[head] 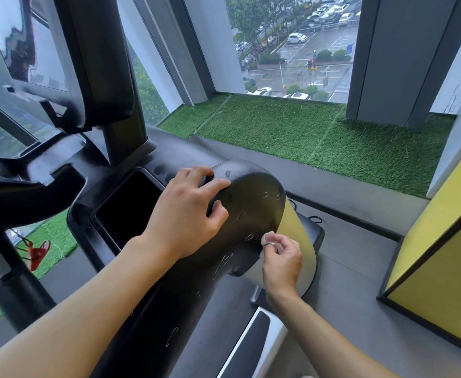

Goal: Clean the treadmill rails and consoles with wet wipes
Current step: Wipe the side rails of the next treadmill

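Observation:
The treadmill's broad black rail [248, 203] curves up from the bottom of the head view to a rounded end, and wet smears shine on it. On top of that bend lies my left hand [188, 214], fingers curled over the edge. My right hand [281, 257] pinches a small crumpled white wet wipe [268, 238] against the rail's right side, where the black meets a pale yellow-green panel [297, 236]. The console screen [32, 50] stands at the upper left above a black cup tray [131, 205].
Artificial grass [305, 132] covers the ledge under the windows ahead. A yellow box with black edges [442, 255] stands close on the right. A red safety clip [39, 253] hangs at the lower left. Grey floor [354, 255] lies right of the rail.

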### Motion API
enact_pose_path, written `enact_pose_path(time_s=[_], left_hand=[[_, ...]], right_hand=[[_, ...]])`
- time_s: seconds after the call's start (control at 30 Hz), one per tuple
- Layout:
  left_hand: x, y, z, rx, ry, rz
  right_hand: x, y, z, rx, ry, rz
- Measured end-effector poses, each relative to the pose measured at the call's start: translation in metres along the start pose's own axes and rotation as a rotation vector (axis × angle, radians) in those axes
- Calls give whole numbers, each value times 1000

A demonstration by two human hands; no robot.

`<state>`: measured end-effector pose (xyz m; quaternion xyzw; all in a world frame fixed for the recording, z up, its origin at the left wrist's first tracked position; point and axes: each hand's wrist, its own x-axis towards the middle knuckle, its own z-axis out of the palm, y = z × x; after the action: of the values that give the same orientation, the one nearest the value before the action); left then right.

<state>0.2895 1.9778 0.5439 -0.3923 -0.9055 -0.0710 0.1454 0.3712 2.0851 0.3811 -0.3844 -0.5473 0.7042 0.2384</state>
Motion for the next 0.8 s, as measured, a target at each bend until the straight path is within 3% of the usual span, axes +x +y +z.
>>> enact_pose_path(time_s=[0.37, 0.5, 0.8], left_hand=[[1, -2, 1, -10, -5, 3], [1, -2, 1, -8, -7, 6], [1, -1, 0, -10, -23, -1]], right_hand=[[8, -4, 1, -104, 49, -207], [29, -7, 0, -106, 128, -193], [53, -20, 1, -197, 103, -230]])
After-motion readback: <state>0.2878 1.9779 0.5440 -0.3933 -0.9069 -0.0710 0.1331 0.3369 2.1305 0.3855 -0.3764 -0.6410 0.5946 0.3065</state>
